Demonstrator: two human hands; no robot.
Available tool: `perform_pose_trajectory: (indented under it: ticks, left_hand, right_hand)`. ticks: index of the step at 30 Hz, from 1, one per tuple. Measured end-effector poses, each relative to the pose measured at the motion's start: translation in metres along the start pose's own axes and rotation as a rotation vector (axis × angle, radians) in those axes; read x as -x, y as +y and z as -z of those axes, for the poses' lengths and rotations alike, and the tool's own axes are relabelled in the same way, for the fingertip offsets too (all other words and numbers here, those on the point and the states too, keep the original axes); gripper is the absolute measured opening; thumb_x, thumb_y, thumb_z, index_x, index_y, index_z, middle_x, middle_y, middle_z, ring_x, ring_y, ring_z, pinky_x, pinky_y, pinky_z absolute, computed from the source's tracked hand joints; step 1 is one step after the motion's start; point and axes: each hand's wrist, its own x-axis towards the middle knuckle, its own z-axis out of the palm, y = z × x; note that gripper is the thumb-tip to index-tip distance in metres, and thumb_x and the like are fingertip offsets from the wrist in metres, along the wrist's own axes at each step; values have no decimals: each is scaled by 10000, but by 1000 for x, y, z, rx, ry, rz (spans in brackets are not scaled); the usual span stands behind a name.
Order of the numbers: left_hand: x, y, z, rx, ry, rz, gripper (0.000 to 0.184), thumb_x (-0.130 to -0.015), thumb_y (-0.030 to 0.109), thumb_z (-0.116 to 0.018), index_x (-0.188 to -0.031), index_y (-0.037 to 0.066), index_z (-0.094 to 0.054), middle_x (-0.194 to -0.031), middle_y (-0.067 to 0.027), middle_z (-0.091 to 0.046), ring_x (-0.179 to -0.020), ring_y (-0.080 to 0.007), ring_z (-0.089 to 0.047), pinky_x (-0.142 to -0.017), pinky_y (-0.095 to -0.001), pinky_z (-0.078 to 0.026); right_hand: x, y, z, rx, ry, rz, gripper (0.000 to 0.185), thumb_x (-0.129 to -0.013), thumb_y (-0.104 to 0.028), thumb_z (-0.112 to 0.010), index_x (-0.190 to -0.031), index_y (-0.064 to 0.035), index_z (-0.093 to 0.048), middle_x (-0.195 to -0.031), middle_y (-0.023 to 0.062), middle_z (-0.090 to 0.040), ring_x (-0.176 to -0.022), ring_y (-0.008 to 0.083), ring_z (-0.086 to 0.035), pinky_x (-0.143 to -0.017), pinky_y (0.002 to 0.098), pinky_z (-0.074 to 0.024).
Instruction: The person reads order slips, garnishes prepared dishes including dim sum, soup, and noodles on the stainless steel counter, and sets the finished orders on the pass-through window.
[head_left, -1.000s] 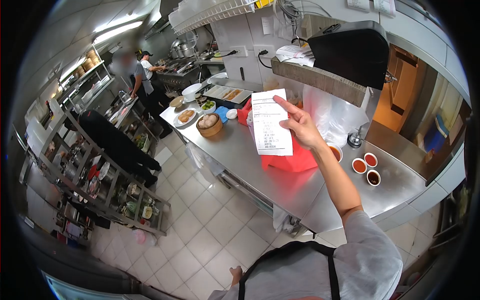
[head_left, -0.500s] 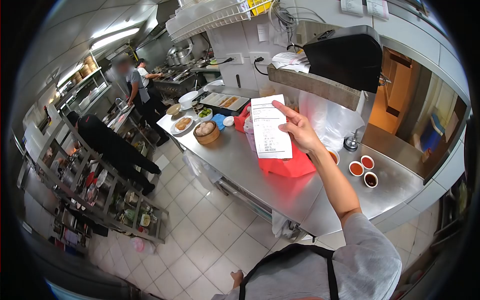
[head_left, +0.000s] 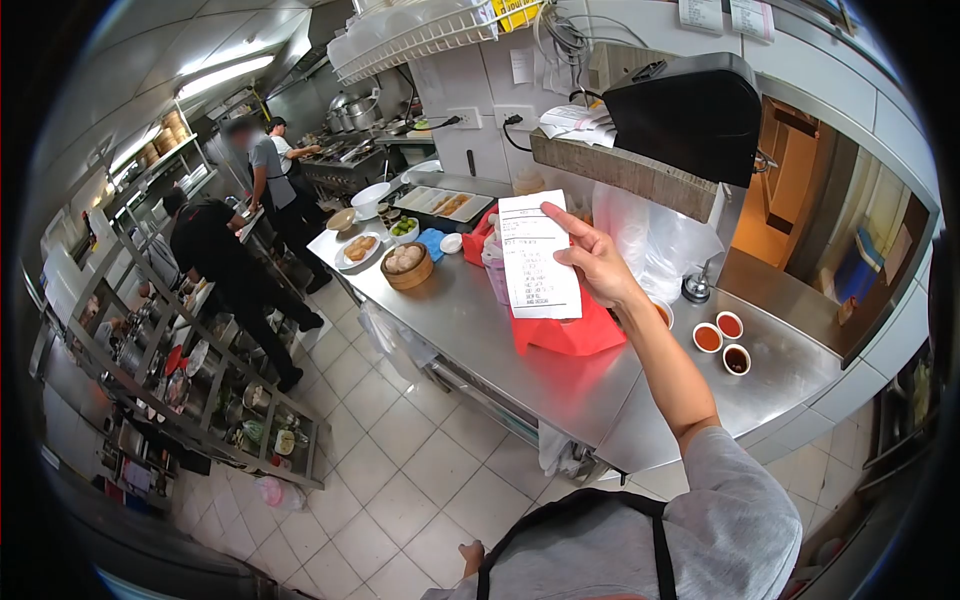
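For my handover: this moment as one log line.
right hand: holds receipt over red bag | left hand: low, beside body

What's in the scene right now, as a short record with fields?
Right hand: holding up a printed slip
Left hand: low by the body, grip unclear
Slip text: too small to read
Partly behind slip: red bag
Counter: bamboo steamer of buns, three sauce cups
Background: three people

Bare steel on the desk [head_left: 480, 335] leaves a way in from the front edge, between the steamer [head_left: 407, 270] and the red bag [head_left: 568, 336]. Plastic bags [head_left: 655, 245] crowd the space below the shelf [head_left: 625, 178]; three sauce cups [head_left: 707, 339] obstruct the right side.
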Motion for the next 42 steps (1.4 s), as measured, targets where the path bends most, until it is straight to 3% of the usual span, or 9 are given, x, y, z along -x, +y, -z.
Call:
perform_pose_trajectory:
  ticks: [8, 11, 17, 25, 35, 37, 40, 42]
  left_hand:
    - [0, 0, 0, 81, -33, 74, 725, -656, 76, -544, -1259, -69, -168, -1087, -266, -422, -931, -353, -497, -689, -449, -475]
    - [-1, 1, 2, 112, -92, 150, 729, -684, 60, -521, -1290, 10, -119, -1111, -250, -381, -920, -357, -476, -595, -490, -476]
    - [-3, -1, 1, 165, -137, 220, 719, -714, 49, -504, -1303, 69, -91, -1137, -231, -353, -952, -349, -447, -580, -507, -465]
    - [5, -1, 1, 173, -120, 173, 714, -702, 57, -508, -1299, 40, -116, -1086, -236, -391, -902, -341, -483, -578, -498, -466]
    - [5, -2, 3, 50, -100, 72, 716, -670, 89, -533, -1257, -66, -154, -1019, -269, -438, -870, -349, -522, -616, -417, -475]
    - [4, -3, 3, 39, -92, 54, 706, -664, 103, -540, -1242, -78, -179, -985, -263, -457, -849, -341, -529, -637, -406, -468]
    - [2, -5, 1, 0, -79, 11, 693, -654, 124, -551, -1220, -96, -215, -934, -255, -486, -819, -329, -539, -667, -391, -458]
    - [2, -7, -1, -30, -58, -31, 687, -648, 138, -558, -1205, -109, -240, -900, -250, -505, -799, -321, -546, -688, -380, -452]
  right_hand:
    - [1, 0, 1, 4, 4, 3, 594, -726, 66, -448, -1302, -32, -337, -1232, 88, -458, -1045, 126, -494, -883, 259, -396]
    - [2, -1, 1, 6, 3, 3, 597, -724, 63, -450, -1302, -32, -336, -1220, 84, -467, -1041, 125, -493, -883, 256, -396]
    - [4, -7, -2, 35, 20, 6, 592, -729, 67, -444, -1303, -35, -338, -1209, 82, -474, -1033, 123, -495, -881, 256, -397]
    - [7, -11, -2, 33, 10, 1, 599, -724, 72, -442, -1304, -36, -338, -1242, 82, -443, -1053, 124, -480, -892, 253, -385]
    - [12, -16, -4, 168, 5, 11, 606, -714, 67, -444, -1302, -39, -346, -1275, 76, -417, -1075, 98, -453, -902, 235, -361]
    - [17, -20, -1, 360, 42, -34, 601, -709, 59, -452, -1295, -37, -360, -1214, 65, -465, -952, 70, -490, -826, 210, -384]
    - [31, -37, -14, 336, 75, 170, 602, -686, 32, -481, -1278, -30, -390, -1035, 13, -534, -614, 6, -394, -573, 160, -338]
    - [50, -63, -18, 445, 82, 113, 605, -671, 25, -494, -1267, -24, -405, -1011, 1, -536, -552, -1, -320, -511, 158, -290]
